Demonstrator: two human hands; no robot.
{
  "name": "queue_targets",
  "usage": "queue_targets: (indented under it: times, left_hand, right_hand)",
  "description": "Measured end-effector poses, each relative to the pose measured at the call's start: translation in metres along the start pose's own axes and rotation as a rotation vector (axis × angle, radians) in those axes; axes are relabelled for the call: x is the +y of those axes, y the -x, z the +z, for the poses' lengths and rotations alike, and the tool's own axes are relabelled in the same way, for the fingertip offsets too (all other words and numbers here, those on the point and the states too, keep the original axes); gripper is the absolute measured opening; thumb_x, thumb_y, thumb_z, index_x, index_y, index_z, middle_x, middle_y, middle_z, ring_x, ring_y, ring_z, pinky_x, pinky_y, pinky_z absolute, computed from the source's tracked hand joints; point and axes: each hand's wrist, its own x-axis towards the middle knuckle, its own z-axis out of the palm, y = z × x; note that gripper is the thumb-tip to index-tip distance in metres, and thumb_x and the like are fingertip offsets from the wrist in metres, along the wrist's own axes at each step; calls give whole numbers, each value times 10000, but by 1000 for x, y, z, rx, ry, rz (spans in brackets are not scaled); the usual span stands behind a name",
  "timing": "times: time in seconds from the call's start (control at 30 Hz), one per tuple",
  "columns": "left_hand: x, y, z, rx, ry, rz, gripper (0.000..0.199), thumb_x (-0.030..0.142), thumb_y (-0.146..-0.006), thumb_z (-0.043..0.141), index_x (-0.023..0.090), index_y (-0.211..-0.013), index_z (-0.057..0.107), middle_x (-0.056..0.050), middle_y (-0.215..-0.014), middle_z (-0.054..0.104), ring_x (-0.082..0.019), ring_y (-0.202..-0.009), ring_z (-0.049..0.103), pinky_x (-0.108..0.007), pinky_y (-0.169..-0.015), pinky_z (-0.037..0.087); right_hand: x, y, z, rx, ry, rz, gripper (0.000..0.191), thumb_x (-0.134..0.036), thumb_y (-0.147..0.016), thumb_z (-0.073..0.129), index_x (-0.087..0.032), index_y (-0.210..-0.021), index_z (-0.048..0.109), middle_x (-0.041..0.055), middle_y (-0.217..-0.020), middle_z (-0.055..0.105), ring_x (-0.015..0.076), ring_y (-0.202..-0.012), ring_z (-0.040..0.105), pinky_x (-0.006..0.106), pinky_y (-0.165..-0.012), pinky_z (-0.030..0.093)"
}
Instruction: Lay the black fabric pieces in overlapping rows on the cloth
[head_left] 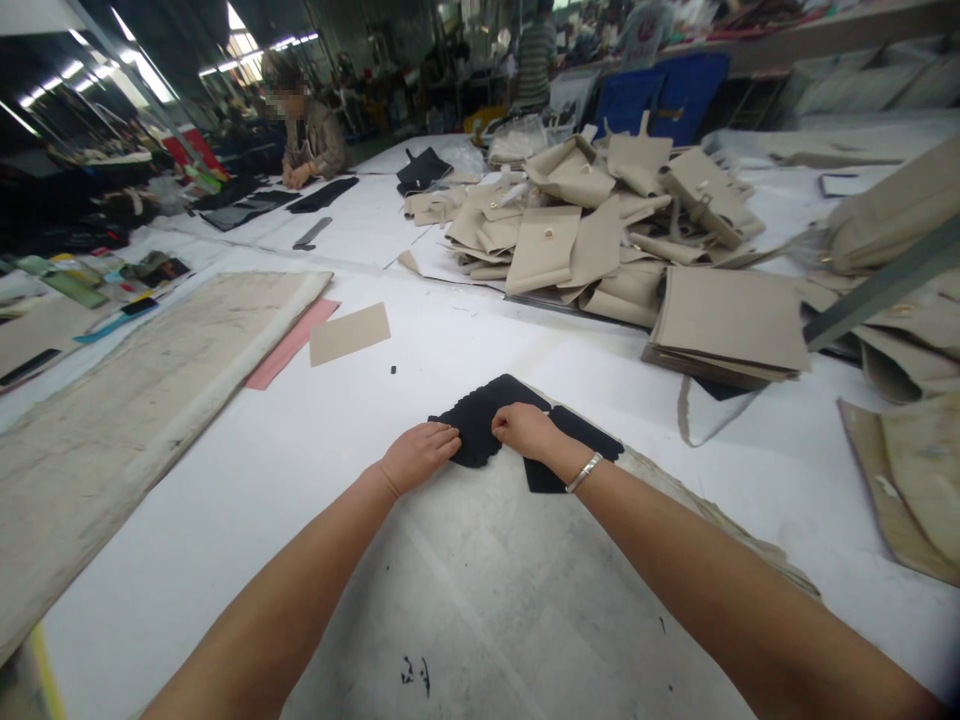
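Observation:
Black pieces (476, 420) lie fanned in an overlapping row at the far corner of a grey-white board. My left hand (421, 455) rests at their left edge, fingers stretched out and lying on the black material. Over the right part of the row is my right hand (525, 430), its fingers pinched together; whatever is between the fingertips is too small to make out. Beside my right wrist, which wears a silver bracelet, lies a stack of flat black pieces (546, 477).
Beige bag parts (544, 250) are heaped at the back right, with a stack of beige sheets (727, 320) in front. A beige rectangle (350, 334) and a pink piece (292, 345) lie left, near a long padded board (150, 400). A person (311, 130) works at the back left.

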Motion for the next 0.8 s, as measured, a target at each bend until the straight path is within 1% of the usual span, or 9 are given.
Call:
queue_targets:
  times: [0.2,0.37,0.5,0.63,0.8]
  left_hand:
    - [0,0,-3,4,-27,12,200,141,-855,430,124,-953,603,-89,-1021,651,-177,-929,600,-319,-794,505]
    - [2,-1,-6,-22,-27,15,201,137,-850,430,116,-956,599,-92,-1022,648,-179,-930,596,-317,-796,500]
    - [2,-1,-8,-75,-3,16,214,146,-852,420,108,-975,591,-116,-1035,636,-178,-944,588,-331,-821,486]
    - [1,-3,-9,-115,-10,39,206,138,-855,418,106,-964,590,-120,-1023,634,-176,-934,589,-331,-835,478]
    - [-1,-3,-8,-71,-62,96,219,127,-858,405,95,-975,588,-115,-1022,637,-189,-943,588,-338,-834,481]
  right_hand:
    - [-3,0,-1,-3,36,-2,147,-224,-745,532,-194,-770,674,28,-828,672,154,-773,591,214,-639,387]
    - [-6,1,1,57,34,-6,157,-288,-767,543,-187,-805,658,34,-832,665,143,-759,583,210,-630,376]
    - [-9,-1,5,9,16,8,139,-282,-749,563,-191,-752,668,25,-792,672,145,-740,593,211,-616,377]
    - [-17,-1,2,-37,30,59,160,-262,-745,554,-173,-752,688,60,-807,682,168,-773,605,219,-635,396]
    - [-27,1,-1,-46,39,119,214,-255,-752,524,-139,-771,702,109,-813,688,195,-791,618,237,-658,419]
